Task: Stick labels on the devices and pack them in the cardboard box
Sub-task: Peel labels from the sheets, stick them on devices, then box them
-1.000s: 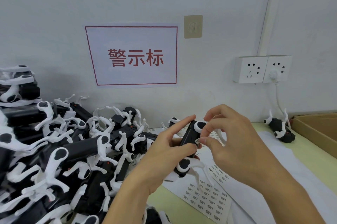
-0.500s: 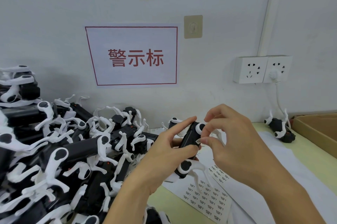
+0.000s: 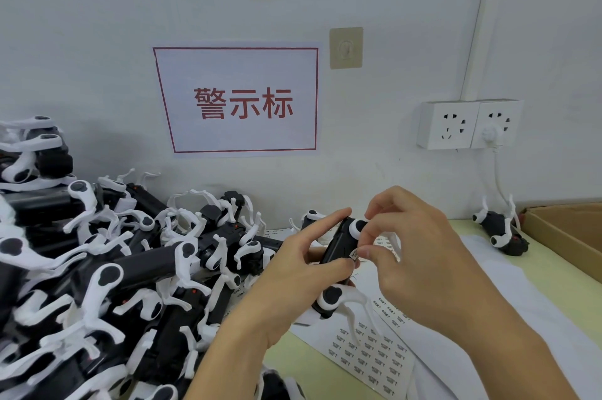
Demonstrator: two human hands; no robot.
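Note:
My left hand (image 3: 303, 272) grips a black device with white arms (image 3: 335, 282), held above the table near the middle. My right hand (image 3: 410, 256) pinches a small label (image 3: 354, 253) against the side of that device, thumb and forefinger at its edge. A sheet of small printed labels (image 3: 368, 350) lies on the table below the hands. The cardboard box (image 3: 566, 233) stands at the right edge, only its near corner showing. One more device (image 3: 501, 230) lies beside the box.
A large pile of black and white devices (image 3: 107, 275) fills the left half of the table. White paper (image 3: 508, 302) covers the green tabletop on the right. The wall behind carries a sign (image 3: 241, 99), sockets (image 3: 469, 124) and a plugged-in cable.
Almost nothing differs. The device in my left hand has tilted a little, and my right fingers stay at the label on its side.

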